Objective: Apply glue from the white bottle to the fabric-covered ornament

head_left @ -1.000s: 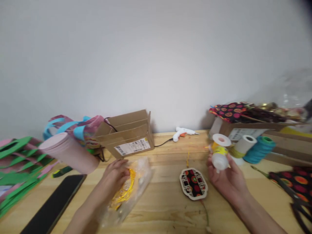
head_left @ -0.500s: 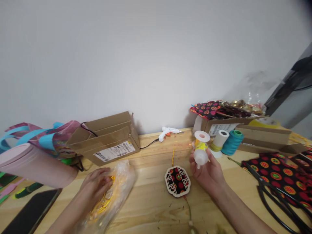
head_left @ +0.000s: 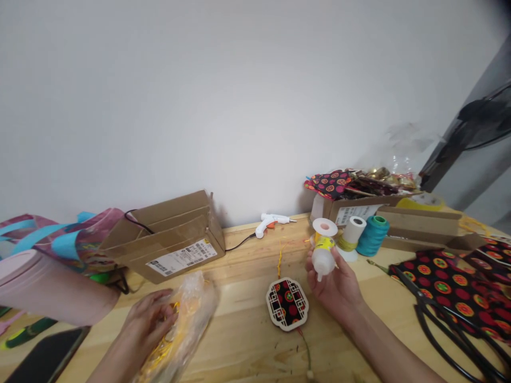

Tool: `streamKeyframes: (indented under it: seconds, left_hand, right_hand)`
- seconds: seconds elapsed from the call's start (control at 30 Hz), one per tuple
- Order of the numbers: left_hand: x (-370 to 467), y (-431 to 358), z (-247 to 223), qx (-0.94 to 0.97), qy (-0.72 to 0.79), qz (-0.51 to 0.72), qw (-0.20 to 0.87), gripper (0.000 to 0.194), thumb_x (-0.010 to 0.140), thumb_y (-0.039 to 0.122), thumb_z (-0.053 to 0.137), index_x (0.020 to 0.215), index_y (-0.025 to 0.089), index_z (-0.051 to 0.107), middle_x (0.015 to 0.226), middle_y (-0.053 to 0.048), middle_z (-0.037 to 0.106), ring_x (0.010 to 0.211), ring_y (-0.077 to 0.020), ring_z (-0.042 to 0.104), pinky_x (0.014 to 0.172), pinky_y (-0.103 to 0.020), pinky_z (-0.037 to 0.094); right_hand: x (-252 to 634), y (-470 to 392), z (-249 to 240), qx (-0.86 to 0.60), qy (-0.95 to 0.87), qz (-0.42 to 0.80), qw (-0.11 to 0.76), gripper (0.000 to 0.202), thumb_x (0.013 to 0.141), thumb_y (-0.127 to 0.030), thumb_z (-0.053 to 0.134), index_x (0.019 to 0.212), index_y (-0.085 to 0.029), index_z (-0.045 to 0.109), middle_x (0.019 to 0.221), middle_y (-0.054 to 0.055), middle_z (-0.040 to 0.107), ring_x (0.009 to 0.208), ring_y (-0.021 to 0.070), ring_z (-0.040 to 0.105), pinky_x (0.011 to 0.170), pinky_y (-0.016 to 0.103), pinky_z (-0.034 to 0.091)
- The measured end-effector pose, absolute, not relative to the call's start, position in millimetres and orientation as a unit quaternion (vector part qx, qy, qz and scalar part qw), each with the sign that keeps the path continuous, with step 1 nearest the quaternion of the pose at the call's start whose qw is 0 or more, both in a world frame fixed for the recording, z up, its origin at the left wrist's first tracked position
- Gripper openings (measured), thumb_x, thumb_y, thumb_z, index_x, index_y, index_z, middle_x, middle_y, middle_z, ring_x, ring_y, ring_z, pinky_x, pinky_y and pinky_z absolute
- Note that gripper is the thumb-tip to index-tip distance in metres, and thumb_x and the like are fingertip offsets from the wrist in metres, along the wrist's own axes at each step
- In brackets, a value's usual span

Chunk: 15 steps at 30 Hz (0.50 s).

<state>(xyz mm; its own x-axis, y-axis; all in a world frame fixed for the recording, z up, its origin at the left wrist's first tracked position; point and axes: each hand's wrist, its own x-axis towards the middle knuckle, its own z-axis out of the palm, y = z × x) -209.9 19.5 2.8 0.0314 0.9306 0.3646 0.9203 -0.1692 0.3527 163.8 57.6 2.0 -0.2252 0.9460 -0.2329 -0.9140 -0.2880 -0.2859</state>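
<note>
Wooden table (head_left: 247, 340) — right hand (head_left: 335, 287) around yellow spool (head_left: 323, 247), left hand (head_left: 149, 322) on plastic bag (head_left: 187, 324).

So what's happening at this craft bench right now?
A person sits at a wooden table. The right hand holds up a small white plastic spool of yellow thread in a closed grip. The left hand rests on a clear plastic bag of yellow cords lying on the table. Between the hands lies a flat scalloped ornament with black and red patterned fabric. A white glue gun lies by the wall.
</note>
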Motion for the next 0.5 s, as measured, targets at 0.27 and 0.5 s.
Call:
streamKeyframes:
  seconds: [0.27, 0.5]
  left_hand:
    - [-222, 17, -8, 0.72, 0.644, 0.232, 0.111, 0.028, 0.067, 0.047, 0.052, 0.056, 0.026, 0.066, 0.109, -0.011, 0.061, 0.101, -0.032, 0.054, 0.085, -0.043, 0.045]
    - [-209, 10, 11, 0.667, 0.687, 0.249, 0.145, 0.03, 0.064, 0.051, 0.051, 0.057, 0.027, 0.068, 0.109, -0.013, 0.062, 0.102, -0.0335, 0.055, 0.087, -0.049, 0.042]
  right_hand:
    - [163, 58, 4, -0.181, -0.045, 0.778, 0.6, 0.019, 0.07, -0.027, 0.062, 0.086, -0.018, 0.057, 0.072, 0.001, 0.068, 0.064, 0.0124, 0.064, 0.051, 0.021, 0.052]
    - [164, 57, 5, -0.179, -0.041, 0.78, 0.598, 0.018, 0.07, -0.027, 0.063, 0.084, -0.017, 0.058, 0.071, 0.002, 0.068, 0.064, 0.0127, 0.064, 0.052, 0.021, 0.052]
